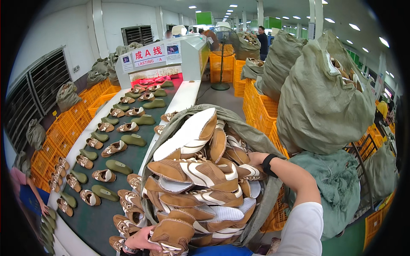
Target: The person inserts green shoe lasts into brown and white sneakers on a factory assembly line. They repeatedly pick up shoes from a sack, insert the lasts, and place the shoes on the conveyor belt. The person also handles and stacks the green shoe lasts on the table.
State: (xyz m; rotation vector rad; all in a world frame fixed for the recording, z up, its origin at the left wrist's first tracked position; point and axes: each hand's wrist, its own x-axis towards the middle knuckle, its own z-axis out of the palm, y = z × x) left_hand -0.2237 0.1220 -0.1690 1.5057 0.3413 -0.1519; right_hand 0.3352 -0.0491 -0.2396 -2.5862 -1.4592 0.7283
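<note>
1. The conveyor belt (92, 222) runs away on the left, carrying brown-and-white shoe uppers paired with green lasts (118, 167).
2. A full grey-green sack (318, 102) bulges beyond the right forearm, near stacked orange crates (254, 109).
3. The open sack (264, 209), heaped with uppers, stands between the two arms, close against the belt's right edge.
4. On top of the heap, a white-lined upper (188, 134) slants from lower left to upper right; it lies left of the right hand, which is the nearer one to it.
5. The held upper (171, 232) is at the near left edge of the heap, directly right of the left hand; its long axis seems to run away from the body, laces toward the person. The belt lies just left of this grip.
6. The left hand (143, 240) is closed on that upper's left side.
7. The right hand (256, 158) reaches in at the heap's far right, beside a laced upper (251, 172); its fingertips are hidden, so I cannot tell how far they close or whether they hold anything.
</note>
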